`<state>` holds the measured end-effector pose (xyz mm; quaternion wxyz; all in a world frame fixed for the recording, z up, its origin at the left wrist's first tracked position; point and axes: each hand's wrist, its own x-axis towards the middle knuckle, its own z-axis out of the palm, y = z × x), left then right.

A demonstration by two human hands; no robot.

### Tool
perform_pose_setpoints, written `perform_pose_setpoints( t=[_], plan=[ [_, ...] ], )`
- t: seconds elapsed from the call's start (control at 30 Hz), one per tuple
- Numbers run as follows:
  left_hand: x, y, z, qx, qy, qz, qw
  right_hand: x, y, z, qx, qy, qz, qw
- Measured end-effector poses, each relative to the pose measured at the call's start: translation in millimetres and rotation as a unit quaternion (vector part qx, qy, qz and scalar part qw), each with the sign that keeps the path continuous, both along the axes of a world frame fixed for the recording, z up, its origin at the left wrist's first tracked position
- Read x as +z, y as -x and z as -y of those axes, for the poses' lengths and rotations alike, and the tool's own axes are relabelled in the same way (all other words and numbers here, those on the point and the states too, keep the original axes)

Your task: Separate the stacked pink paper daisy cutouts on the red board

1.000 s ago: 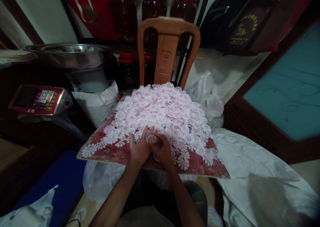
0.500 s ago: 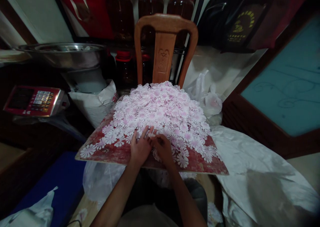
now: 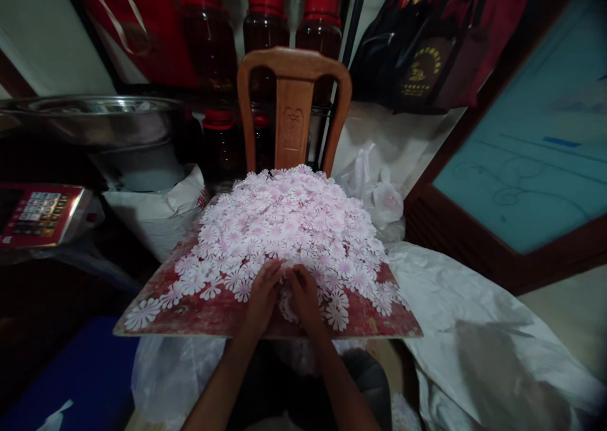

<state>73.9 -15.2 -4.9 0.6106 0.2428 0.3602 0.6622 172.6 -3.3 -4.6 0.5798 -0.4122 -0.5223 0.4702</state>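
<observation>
A large heap of white and pale pink flower-shaped pieces covers most of a worn red board. At the heap's front edge my left hand has its fingers drawn together, tips at a small pale piece between the hands. Close beside it on the right, my right hand is closed, thumb and fingers pinched at the same spot. What each hand grips is too small to make out. More flower pieces lie below and between my wrists.
Behind the board stands a wooden chair back. A metal basin and a red keypad device are on the left. White sheeting spreads at the right, below plastic bags.
My left hand's fingers, spread before, have drawn in toward my right hand. The camera view has shifted, so the board and chair sit lower and further left.
</observation>
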Motion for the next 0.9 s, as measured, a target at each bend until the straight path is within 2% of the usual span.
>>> perform_pose_setpoints(
  t=[0.27,0.5,0.73,0.9],
  plan=[
    [-1.5,0.7,1.3,0.008,0.024,0.028,0.999,-5.5,-0.7,-1.7,0.006,-0.002,-0.006,1.000],
    [10.1,-0.5,5.1,0.040,0.025,0.016,0.999,-6.3,0.6,-0.9,-0.007,-0.005,0.016,1.000],
    [4.1,-2.2,5.7,0.052,0.006,-0.004,0.999,-4.1,0.6,1.2,-0.011,0.002,0.023,1.000],
    [4.1,-3.7,7.2,0.081,-0.010,-0.033,0.996,-5.3,0.7,0.1,-0.016,-0.007,0.036,0.999]
  ],
)
